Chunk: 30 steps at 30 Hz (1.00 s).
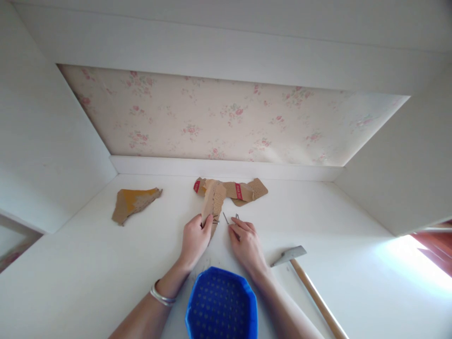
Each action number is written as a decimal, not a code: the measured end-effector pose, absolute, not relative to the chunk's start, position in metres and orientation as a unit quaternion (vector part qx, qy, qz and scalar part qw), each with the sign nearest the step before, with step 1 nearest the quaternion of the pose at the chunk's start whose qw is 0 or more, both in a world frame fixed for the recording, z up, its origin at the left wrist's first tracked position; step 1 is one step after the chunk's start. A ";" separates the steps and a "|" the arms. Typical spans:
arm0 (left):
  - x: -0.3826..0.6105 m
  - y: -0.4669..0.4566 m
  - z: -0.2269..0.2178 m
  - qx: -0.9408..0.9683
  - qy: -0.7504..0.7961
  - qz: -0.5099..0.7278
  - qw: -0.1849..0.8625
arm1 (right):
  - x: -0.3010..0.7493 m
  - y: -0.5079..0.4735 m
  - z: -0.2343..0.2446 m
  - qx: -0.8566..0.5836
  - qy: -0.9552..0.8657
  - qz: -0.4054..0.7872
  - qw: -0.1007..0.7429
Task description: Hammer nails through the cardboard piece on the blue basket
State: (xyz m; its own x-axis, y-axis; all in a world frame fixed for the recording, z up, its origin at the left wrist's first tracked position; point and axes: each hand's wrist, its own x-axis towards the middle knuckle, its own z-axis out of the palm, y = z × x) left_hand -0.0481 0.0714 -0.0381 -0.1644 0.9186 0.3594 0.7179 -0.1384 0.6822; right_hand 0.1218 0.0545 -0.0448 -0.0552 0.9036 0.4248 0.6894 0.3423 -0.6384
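Observation:
My left hand (195, 241) grips a torn strip of brown cardboard (214, 197), thumb on top. Beside that thumb, a few thin dark nails (216, 220) stick out over the strip's edge. Just to the right, my right hand (247, 242) is closed low over the white surface. A thin grey nail (226, 218) pokes out at its fingertips, and another small metal piece (237, 216) shows by the fingers. Behind the held strip lie more torn cardboard pieces (229, 189), one with red printed tape. A blue basket (253, 306) with a perforated bottom stands between my forearms.
A hammer (289, 255) with a wooden handle (314, 292) lies right of my right forearm. At the left rests another cardboard scrap (132, 205) with a yellowish patch. White panels (52, 141) enclose the surface, with flowered wallpaper (226, 117) at the back.

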 end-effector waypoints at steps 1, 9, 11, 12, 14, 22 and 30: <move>-0.048 0.071 -0.038 0.638 0.643 0.406 0.122 | 0.122 0.054 -0.044 -0.559 -0.710 0.137 0.405; -0.038 0.062 -0.034 0.706 0.578 0.392 0.119 | 0.118 0.046 -0.031 -0.560 -0.682 0.227 0.413; -0.036 0.060 -0.033 0.725 0.556 0.388 0.119 | 0.116 0.046 -0.031 -0.552 -0.685 0.241 0.409; -0.035 0.059 -0.033 0.734 0.547 0.386 0.118 | 0.115 0.046 -0.031 -0.550 -0.686 0.246 0.409; -0.035 0.058 -0.032 0.746 0.533 0.383 0.118 | 0.114 0.046 -0.033 -0.548 -0.682 0.255 0.412; -0.032 0.056 -0.032 0.795 0.500 0.340 0.052 | 0.113 0.051 -0.039 -0.562 -0.627 0.311 0.440; -0.030 0.055 -0.033 0.809 0.497 0.313 -0.010 | 0.107 0.047 -0.031 -0.564 -0.603 0.319 0.466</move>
